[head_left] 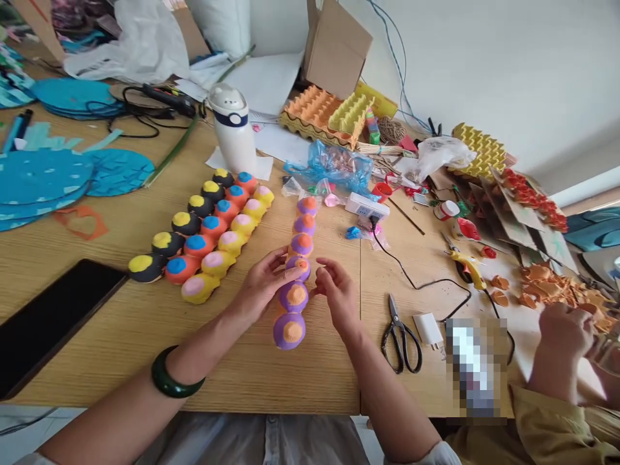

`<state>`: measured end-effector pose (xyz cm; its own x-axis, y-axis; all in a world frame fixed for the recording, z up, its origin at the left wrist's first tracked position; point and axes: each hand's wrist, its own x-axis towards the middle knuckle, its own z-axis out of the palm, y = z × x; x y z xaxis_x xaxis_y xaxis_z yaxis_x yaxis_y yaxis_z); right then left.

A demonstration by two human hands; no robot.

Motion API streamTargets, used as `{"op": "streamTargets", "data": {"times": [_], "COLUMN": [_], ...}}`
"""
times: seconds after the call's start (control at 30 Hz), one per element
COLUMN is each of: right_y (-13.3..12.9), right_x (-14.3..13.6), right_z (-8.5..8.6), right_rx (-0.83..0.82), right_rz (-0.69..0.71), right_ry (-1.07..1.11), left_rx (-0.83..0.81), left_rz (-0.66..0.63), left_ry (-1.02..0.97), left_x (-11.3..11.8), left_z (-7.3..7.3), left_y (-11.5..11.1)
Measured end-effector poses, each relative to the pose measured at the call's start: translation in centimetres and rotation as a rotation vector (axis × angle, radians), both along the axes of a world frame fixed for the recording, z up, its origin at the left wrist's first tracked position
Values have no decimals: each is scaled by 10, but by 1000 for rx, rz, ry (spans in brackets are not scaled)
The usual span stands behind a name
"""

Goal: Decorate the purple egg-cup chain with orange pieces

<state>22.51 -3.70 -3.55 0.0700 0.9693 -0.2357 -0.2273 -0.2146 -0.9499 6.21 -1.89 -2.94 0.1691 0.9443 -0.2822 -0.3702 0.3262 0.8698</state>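
Observation:
A strip of purple bumps, shaped like a row of egg-carton cups, lies lengthwise on the table in front of me. Each bump carries an orange cap; the near two look paler and rougher than the far ones. My left hand grips the strip from the left, its thumb on the small orange piece atop a middle bump. Just right of that bump is my right hand, fingers loosely curled and apart, with nothing visible in them. To the left stand black-and-yellow, orange-and-blue and yellow-and-pink bump rows.
A black phone-like slab lies at left, near stacked blue discs. A white bottle stands behind the rows. Scissors, a white charger, a yellow glue gun and cords lie right. Another person's hand is at far right.

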Motion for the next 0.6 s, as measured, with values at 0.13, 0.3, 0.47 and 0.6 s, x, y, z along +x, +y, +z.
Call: {"op": "streamTargets", "data": {"times": [0.13, 0.3, 0.47, 0.6], "right_y": [12, 10, 4, 2], "right_x": [7, 4, 0, 1], "right_z": [5, -9, -16, -18], "right_rx": [-151, -137, -153, -139], "right_rz": [173, 127, 122, 117], "right_ry": [212, 330, 352, 289], "left_rx": [43, 107, 142, 98], "left_rz": [-35, -187, -250, -200], "left_ry": [-51, -144, -197, -161], "left_x": [4, 1, -2, -2], "left_z": [-3, -10, -15, -15], "left_y": [6, 2, -1, -1]}}
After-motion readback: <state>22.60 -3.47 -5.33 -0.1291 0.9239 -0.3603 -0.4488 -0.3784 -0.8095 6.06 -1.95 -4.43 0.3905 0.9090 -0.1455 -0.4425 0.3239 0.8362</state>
